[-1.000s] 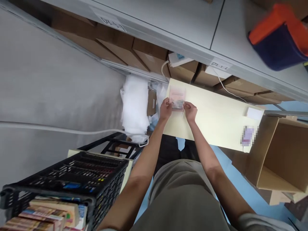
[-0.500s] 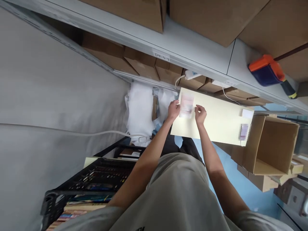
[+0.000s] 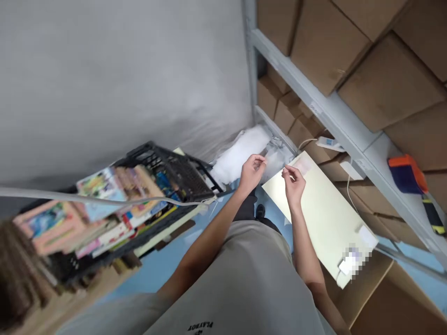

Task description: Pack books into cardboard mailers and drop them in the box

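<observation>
My left hand (image 3: 252, 173) is raised near the left end of a pale yellow board (image 3: 328, 218), its thumb and fingertips drawn together. My right hand (image 3: 294, 184) is over that end of the board, also with fingers pinched. Something clear and thin may stretch between the two hands, but it blends with the translucent plastic (image 3: 277, 160) behind, so I cannot make it out. A blurred pinkish printed item (image 3: 303, 165) lies on the board just beyond my right hand. White plastic sheets or bags (image 3: 240, 153) are heaped past my left hand.
A black crate (image 3: 167, 163) with several books (image 3: 101, 190) stands at left, crossed by a white cable (image 3: 104, 201). Shelves (image 3: 335, 121) of cardboard boxes rise at right, holding an orange-and-navy tool (image 3: 407, 174). A power strip (image 3: 330, 143) and an open carton (image 3: 394, 298) flank the board.
My view has turned left, bringing the book crate into sight. Both hands have come away from the pinkish item, which stays on the board, and are closer together near the board's left end.
</observation>
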Demonstrator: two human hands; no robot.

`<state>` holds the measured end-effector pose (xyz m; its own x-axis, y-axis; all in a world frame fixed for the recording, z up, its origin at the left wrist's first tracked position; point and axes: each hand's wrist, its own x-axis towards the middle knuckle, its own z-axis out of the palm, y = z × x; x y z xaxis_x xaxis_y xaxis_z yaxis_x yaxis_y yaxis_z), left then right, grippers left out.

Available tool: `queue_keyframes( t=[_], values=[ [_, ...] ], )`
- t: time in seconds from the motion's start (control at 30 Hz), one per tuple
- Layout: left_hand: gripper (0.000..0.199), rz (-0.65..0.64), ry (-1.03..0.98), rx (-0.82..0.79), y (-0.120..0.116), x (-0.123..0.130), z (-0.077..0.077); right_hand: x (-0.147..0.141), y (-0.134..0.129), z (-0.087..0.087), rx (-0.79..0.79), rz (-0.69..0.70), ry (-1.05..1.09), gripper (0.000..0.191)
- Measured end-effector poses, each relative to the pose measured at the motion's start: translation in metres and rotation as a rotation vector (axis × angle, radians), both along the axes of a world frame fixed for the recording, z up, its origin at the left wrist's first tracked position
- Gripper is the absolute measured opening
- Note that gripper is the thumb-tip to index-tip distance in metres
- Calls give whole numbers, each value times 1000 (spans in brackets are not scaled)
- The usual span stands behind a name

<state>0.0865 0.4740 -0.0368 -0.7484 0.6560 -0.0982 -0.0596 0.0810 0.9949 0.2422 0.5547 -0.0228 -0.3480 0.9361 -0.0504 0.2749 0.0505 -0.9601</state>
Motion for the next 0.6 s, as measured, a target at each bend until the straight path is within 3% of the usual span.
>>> queue_keyframes(
  t=[0.13, 0.33, 0.6],
  values=[
    [12, 265, 85, 1, -100, 11, 13, -20, -46, 5, -49, 226, 106, 40],
    [22, 648, 137, -40, -243, 29, 38, -49, -134, 19, -121, 531, 166, 43],
    [40, 1092, 213, -12, -386, 36, 72, -84, -246, 44, -148, 868, 191, 39]
  ],
)
